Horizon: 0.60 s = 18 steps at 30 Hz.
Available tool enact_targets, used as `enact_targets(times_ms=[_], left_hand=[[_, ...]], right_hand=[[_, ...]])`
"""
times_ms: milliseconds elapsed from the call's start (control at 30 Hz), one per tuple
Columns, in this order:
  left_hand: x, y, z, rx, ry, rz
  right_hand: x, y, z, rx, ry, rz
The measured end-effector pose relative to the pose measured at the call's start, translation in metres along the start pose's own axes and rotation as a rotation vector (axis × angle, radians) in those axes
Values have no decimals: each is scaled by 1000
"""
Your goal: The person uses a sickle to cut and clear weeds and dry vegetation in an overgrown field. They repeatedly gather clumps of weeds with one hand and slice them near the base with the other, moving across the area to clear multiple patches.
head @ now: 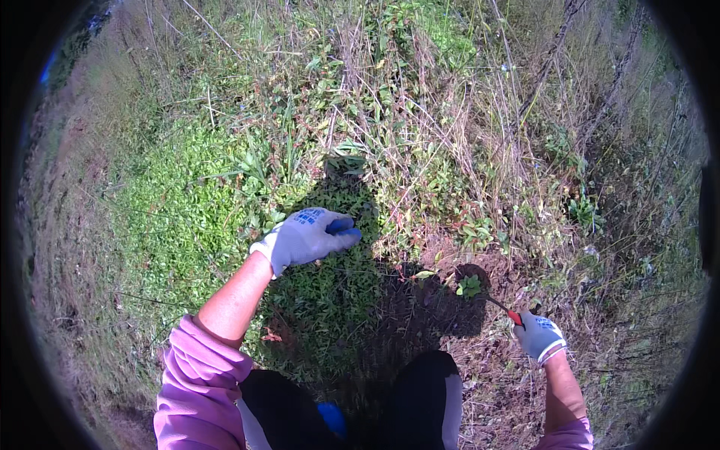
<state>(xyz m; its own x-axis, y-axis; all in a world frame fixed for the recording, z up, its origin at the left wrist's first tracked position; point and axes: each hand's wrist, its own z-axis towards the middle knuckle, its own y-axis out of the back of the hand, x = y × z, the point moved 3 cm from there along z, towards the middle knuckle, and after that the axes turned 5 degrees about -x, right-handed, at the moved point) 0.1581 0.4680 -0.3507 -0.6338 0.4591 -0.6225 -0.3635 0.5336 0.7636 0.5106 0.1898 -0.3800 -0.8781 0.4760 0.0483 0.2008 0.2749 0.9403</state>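
My left hand (309,236) wears a white knit glove with a blue-coated palm and printed writing on its back. It hovers over low green weeds (326,292), thumb and fingers slightly parted, with nothing visible between them. At the lower right, my right hand (539,334), gloved the same way, grips the red and black handle of a hand tool (514,317). The tool's thin dark metal shaft reaches left toward a small leafy plant (469,286) on bare brown soil. Shadow hides the tool's far end, so its shape is unclear.
Tall dry grass stems (450,129) and dark woody stalks (554,50) stand ahead and to the right. A bright green weed patch (180,191) spreads on the left. My dark-trousered knees (424,394) are close below, with a blue item (332,419) between them.
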Motion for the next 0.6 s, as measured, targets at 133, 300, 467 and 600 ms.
enact_targets(times_ms=[133,300,467,600], left_hand=[[-35,-106,36,168,-330,518],[-9,-197,44,261,-432,819],[79,-197,30,36,-330,793],[59,-188,37,110,-222,826]], right_hand=[[-14,20,-7,-117,20,459],[7,-41,15,8,-83,889],[55,-70,40,-26,-125,1336],[72,-114,82,-103,-92,1434]])
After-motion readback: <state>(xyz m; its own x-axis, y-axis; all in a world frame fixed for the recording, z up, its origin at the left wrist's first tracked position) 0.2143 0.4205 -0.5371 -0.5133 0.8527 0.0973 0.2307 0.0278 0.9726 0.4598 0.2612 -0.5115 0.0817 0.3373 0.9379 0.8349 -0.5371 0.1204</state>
